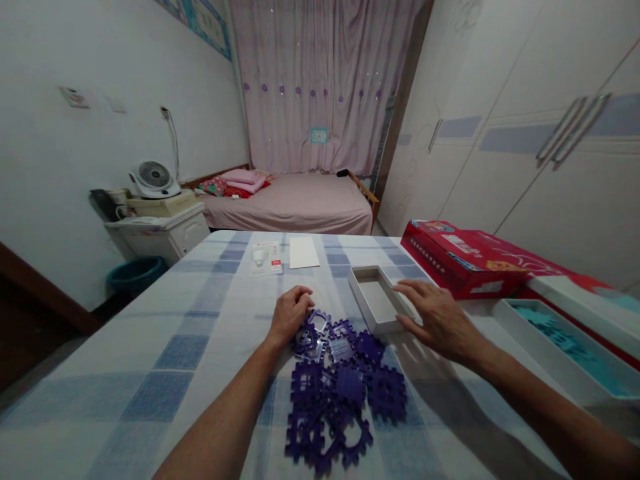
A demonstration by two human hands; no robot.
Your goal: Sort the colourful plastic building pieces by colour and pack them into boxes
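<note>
A pile of purple plastic building plates (350, 387) with toothed edges lies on the cloth in front of me; some are solid, others have square or round cut-outs. My left hand (291, 312) rests at the pile's upper left edge, fingers curled in; whether they hold anything is hidden. To the right of the pile, my right hand (434, 315) has its thumb and fingers spread at the right wall of a shallow white box (361, 299). The bottom of this box shows bare. It cannot be made out whether the fingertips press on its rim.
A red box (465, 257) stands on the right of the table, with a white tray (530, 333) of turquoise pieces nearer me. Farther back lie a bulb package (267, 258) and a white card (303, 253). A blue-and-white checked cloth (200, 333) covers the table.
</note>
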